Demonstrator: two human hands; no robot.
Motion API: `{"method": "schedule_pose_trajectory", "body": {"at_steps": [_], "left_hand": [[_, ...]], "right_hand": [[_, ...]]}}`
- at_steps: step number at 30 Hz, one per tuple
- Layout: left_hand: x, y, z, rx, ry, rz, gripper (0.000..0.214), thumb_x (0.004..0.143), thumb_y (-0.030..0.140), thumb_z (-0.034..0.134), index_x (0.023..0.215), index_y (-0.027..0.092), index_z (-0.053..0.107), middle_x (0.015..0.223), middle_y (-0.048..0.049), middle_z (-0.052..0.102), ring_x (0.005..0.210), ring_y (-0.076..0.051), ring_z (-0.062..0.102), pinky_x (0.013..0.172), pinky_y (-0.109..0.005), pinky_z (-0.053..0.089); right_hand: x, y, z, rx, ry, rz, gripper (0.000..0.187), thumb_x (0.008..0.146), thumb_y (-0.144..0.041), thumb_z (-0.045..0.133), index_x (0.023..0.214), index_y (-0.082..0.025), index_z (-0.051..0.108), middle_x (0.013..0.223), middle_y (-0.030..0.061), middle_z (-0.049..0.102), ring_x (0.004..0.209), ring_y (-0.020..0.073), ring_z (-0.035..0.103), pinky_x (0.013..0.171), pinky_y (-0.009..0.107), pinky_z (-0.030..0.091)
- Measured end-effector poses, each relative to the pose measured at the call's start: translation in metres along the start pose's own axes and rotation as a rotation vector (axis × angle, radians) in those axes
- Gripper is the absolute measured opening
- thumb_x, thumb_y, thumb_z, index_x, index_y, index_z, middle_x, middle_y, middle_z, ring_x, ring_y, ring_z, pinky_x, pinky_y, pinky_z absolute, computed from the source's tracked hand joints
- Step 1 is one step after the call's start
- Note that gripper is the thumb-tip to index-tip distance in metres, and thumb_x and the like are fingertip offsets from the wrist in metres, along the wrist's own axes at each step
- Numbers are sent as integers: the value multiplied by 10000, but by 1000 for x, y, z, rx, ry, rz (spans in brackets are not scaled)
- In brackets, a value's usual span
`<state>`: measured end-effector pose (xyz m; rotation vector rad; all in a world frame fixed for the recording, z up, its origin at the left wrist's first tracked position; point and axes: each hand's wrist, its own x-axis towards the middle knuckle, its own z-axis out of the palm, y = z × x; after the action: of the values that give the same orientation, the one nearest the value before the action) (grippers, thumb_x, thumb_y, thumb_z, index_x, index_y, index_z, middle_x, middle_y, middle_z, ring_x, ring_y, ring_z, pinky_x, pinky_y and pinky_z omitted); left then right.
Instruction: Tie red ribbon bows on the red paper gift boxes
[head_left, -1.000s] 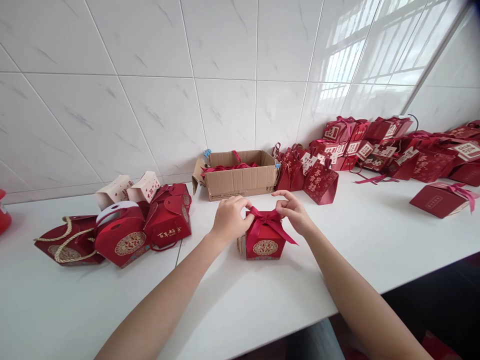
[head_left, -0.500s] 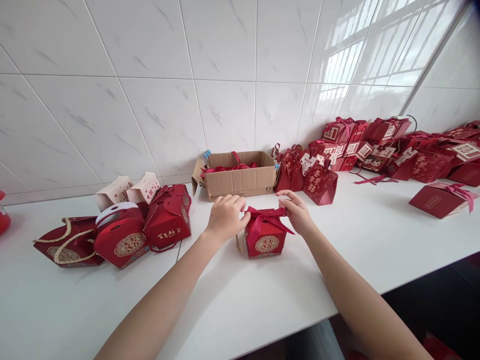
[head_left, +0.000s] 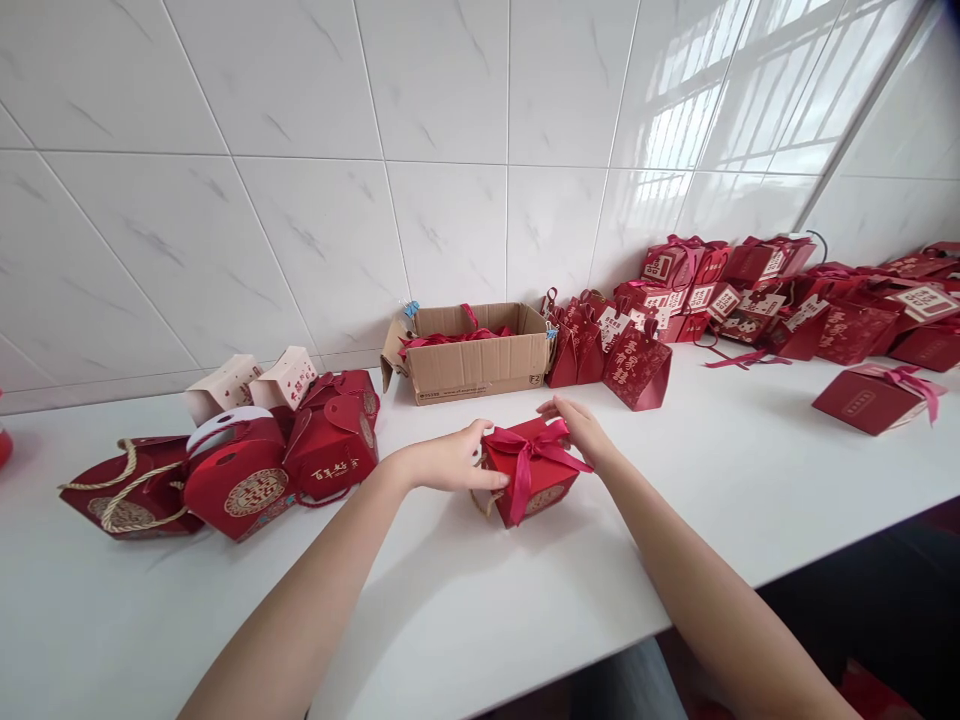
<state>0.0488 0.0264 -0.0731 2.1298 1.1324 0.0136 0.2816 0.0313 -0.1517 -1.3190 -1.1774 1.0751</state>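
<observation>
A small red gift box (head_left: 537,484) with a gold round emblem and a red ribbon bow (head_left: 534,446) on top sits on the white counter (head_left: 480,600), turned so one corner points at me. My left hand (head_left: 448,463) grips its left side with thumb and fingers curled round it. My right hand (head_left: 576,428) rests on the box's far right top edge, fingers bent against the ribbon. A rope handle shows under the box on the left.
An open cardboard carton (head_left: 474,352) with red ribbons stands behind the box. Several red gift boxes and bags (head_left: 247,465) lie at the left. More red boxes (head_left: 757,295) line the wall at the right, one flat box (head_left: 874,395) apart.
Both hands let go of the bow loops and took the box by its sides. The box has turned from facing me to corner-on and tilted slightly.
</observation>
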Motion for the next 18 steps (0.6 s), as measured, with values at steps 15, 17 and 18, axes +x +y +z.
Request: {"method": "schedule_pose_trajectory", "body": {"at_steps": [15, 17, 18], "left_hand": [[15, 1, 13, -402, 300, 6, 600, 690, 228, 624, 1264, 217, 450, 1314, -114, 554, 1035, -247, 618, 896, -374, 485], [25, -8, 13, -504, 431, 10, 682, 681, 174, 603, 1323, 229, 379, 1427, -142, 441, 1043, -241, 616, 860, -373, 506], [29, -13, 13, -549, 477, 17, 669, 679, 154, 588, 1310, 236, 381, 1446, -144, 416, 1029, -234, 621, 820, -365, 521]], "right_hand": [[1, 11, 19, 246, -107, 55, 252, 697, -392, 587, 859, -199, 592, 812, 17, 639, 652, 146, 551, 548, 238, 398], [2, 13, 20, 275, -118, 55, 349, 724, -401, 578, 1027, -229, 597, 935, 26, 651, 705, 156, 580, 579, 249, 434], [2, 13, 21, 289, -148, 41, 387, 737, -388, 572, 1093, -240, 588, 964, 30, 649, 713, 158, 583, 587, 256, 448]]}}
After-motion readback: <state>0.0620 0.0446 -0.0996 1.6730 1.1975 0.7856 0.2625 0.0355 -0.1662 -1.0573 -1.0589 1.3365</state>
